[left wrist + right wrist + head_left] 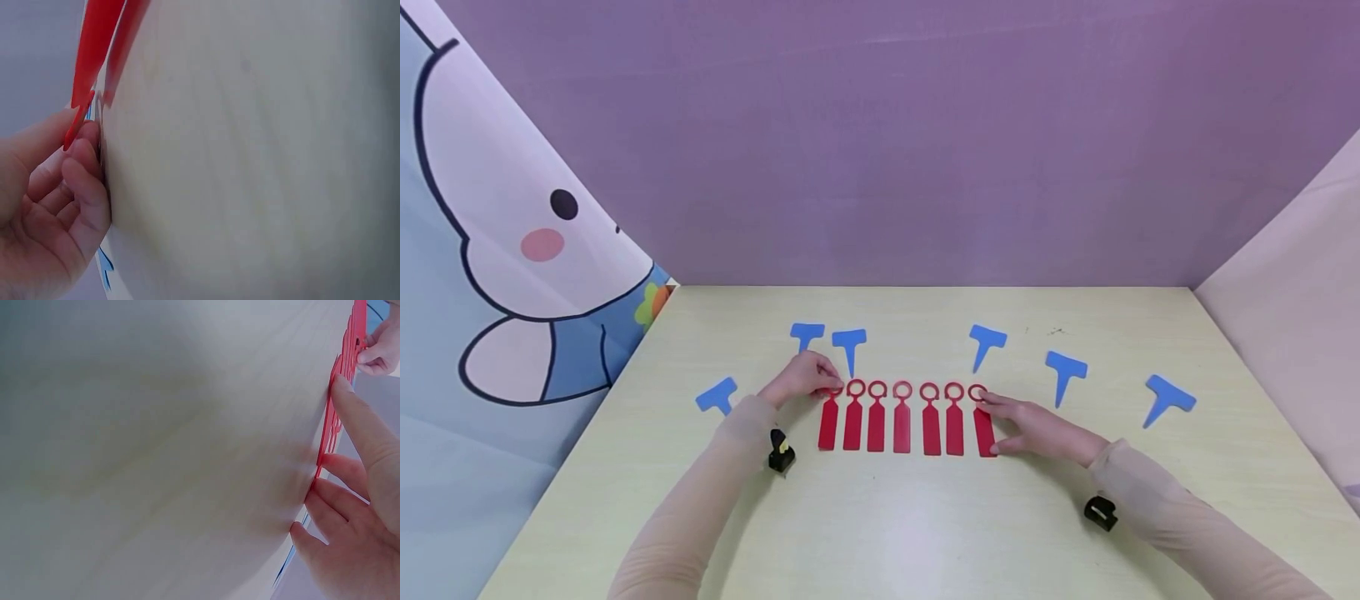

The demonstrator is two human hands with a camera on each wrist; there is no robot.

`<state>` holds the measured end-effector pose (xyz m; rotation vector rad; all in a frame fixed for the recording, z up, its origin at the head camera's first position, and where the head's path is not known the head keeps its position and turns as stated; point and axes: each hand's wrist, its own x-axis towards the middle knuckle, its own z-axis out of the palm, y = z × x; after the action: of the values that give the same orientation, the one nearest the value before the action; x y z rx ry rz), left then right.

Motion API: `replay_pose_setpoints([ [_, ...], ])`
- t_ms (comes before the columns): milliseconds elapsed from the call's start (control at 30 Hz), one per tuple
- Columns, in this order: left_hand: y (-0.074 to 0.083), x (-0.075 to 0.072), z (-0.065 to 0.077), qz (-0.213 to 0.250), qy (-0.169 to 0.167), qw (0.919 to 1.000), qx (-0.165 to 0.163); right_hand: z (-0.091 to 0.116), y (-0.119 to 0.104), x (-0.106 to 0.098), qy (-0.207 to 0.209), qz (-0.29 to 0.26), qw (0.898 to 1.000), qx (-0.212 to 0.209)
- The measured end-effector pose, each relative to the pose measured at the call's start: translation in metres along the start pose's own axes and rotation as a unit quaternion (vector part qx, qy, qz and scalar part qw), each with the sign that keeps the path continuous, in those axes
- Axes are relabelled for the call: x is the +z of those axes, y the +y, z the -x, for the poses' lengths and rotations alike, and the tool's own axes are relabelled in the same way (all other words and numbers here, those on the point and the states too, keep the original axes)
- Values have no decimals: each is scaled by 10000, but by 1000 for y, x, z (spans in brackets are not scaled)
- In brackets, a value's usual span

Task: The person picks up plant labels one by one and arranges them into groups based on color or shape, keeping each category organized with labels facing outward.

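Note:
Several flat red tags (902, 429), each with a ring at its far end, lie side by side in a row on the table. At the row's left end, my left hand (805, 377) pinches the ring of the leftmost red tag (828, 427); in the left wrist view, thumb and fingertips meet at the red ring (78, 128), the other fingers curled. My right hand (1037, 423) is at the rightmost red tag (985, 435), with its thumb at the near corner and fingertips by the ring. Those right fingers (344, 469) look nearly straight in the right wrist view.
Blue T-shaped markers lie scattered behind and beside the row, among them one (717, 395) at left, one (987, 345) behind and one (1168, 398) at right. A purple wall (925, 150) rises behind the pale table (902, 525). Black wrist devices (781, 452) sit below the sleeves.

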<state>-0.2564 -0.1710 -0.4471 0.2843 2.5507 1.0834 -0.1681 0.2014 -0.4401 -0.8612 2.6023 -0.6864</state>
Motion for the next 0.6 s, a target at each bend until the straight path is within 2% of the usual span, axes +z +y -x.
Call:
replay_pose_setpoints([
  [200, 4, 1, 2, -154, 70, 9998, 46, 0, -1, 0, 5, -7, 10000, 2],
  [600, 5, 2, 2, -279, 133, 9994, -157, 1, -2, -1, 16, -61, 10000, -11],
])
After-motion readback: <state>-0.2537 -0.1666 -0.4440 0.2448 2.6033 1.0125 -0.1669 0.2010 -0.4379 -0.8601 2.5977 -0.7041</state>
